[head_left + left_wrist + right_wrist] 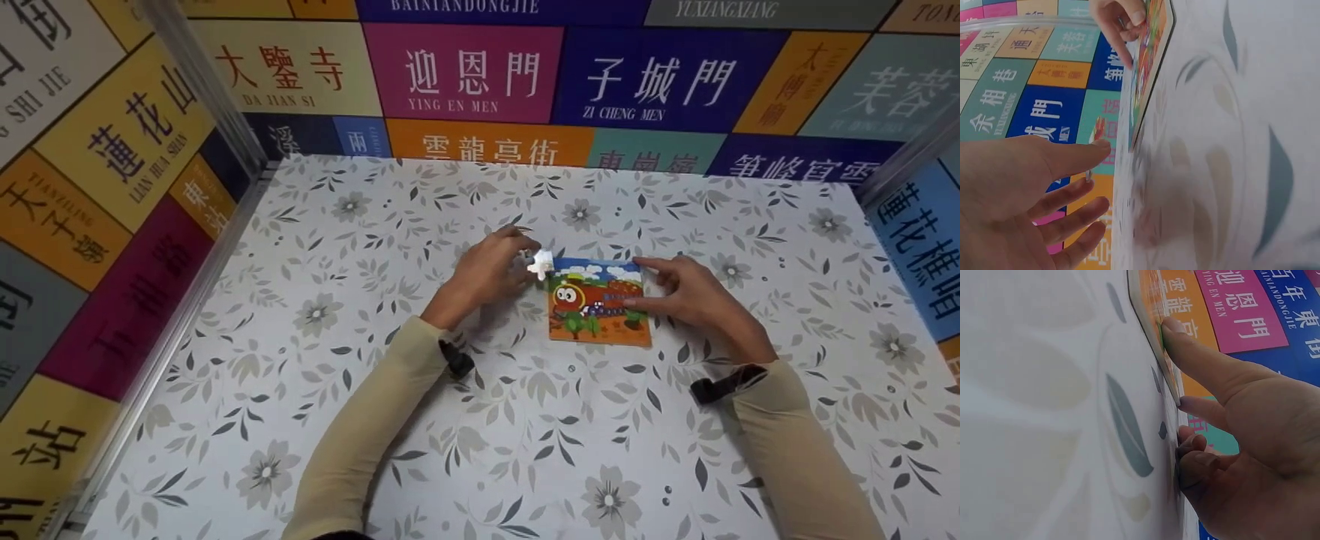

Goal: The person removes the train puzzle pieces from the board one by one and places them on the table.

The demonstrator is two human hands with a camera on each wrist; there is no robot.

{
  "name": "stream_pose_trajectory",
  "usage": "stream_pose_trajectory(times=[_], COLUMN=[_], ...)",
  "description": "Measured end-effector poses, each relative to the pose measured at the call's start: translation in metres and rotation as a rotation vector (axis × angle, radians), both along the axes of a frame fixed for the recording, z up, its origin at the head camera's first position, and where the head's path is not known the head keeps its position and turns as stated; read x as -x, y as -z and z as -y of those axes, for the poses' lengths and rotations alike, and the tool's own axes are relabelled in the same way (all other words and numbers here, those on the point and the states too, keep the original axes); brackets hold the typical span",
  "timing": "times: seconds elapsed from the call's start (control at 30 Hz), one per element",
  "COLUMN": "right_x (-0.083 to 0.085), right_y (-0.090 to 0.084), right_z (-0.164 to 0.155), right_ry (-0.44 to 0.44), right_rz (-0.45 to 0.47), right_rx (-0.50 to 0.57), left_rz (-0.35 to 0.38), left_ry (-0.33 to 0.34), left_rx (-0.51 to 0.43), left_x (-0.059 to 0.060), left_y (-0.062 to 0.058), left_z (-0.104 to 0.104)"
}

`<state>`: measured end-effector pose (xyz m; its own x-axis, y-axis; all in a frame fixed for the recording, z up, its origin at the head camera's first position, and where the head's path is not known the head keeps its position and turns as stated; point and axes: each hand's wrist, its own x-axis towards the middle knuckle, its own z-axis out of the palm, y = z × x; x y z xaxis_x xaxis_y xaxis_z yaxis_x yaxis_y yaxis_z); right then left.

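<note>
A small square jigsaw puzzle with a cartoon train picture lies on the patterned table covering. My left hand is at its left side and pinches a puzzle piece near the puzzle's upper left corner. In the left wrist view the piece shows above the thumb tip, with the other fingers spread below. My right hand is at the puzzle's right side. Its thumb presses on the picture, and the index fingertip touches the upper right corner. In the right wrist view the remaining fingers are bent beside the puzzle.
White covering with grey flowers and leaves spreads over the table. Panels with coloured blocks and Chinese lettering stand along the back, left and right edges. A black strap is on each wrist.
</note>
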<state>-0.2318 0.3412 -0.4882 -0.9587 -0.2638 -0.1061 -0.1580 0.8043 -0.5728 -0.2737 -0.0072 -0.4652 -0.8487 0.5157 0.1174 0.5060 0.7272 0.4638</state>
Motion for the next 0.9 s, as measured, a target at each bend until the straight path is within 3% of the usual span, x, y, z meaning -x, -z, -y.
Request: stream_pose_trajectory(times=[0.43,0.7,0.9], right_x=[0.001,-0.001,0.0], right_y=[0.001,0.002,0.002], right_z=[-0.002,-0.002,-0.002], right_ry=[0.043,0.038,0.049], right_rz=[0.045,0.045,0.052], right_rx=[-0.026,-0.012,-0.019], left_rz=[0.054,0.043,0.076], left_ry=[-0.014,0.011,0.011], left_rx=[0.065,0.08,0.083], left_x=[0.005,0.002,0.002], left_y=[0.01,0.01,0.01], left_z=[0.006,0.007,0.008])
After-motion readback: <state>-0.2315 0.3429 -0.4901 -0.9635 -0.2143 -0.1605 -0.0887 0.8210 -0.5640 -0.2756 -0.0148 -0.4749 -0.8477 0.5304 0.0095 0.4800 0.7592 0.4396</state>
